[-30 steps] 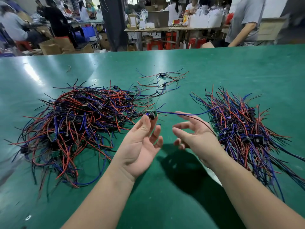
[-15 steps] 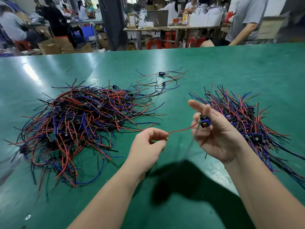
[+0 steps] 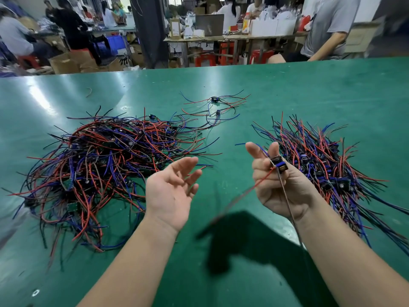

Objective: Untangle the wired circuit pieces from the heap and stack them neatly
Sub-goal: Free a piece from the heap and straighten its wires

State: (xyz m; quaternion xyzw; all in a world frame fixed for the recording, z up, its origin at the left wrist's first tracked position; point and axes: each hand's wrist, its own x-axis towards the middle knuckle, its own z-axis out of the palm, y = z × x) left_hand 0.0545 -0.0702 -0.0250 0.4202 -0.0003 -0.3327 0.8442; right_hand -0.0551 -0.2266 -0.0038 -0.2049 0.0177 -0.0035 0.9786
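A tangled heap of wired circuit pieces (image 3: 106,165), red, blue and black, lies on the left of the green table. A combed stack of the same pieces (image 3: 327,165) lies on the right, wires fanned out. My right hand (image 3: 281,185) is raised just left of that stack and holds one small circuit piece (image 3: 279,164) between thumb and fingers; its red and dark wires hang down, blurred. My left hand (image 3: 174,191) hovers palm up between the two piles, fingers relaxed and holding nothing.
Two loose wired pieces (image 3: 215,107) lie apart behind the heap. The green table (image 3: 309,89) stretches to a far edge. Beyond it are people, cardboard boxes, red stools and a cluttered workbench (image 3: 221,36).
My left hand has let go of the red wire and opened palm up. My right hand keeps the circuit piece near the right stack; its wires now swing loose.
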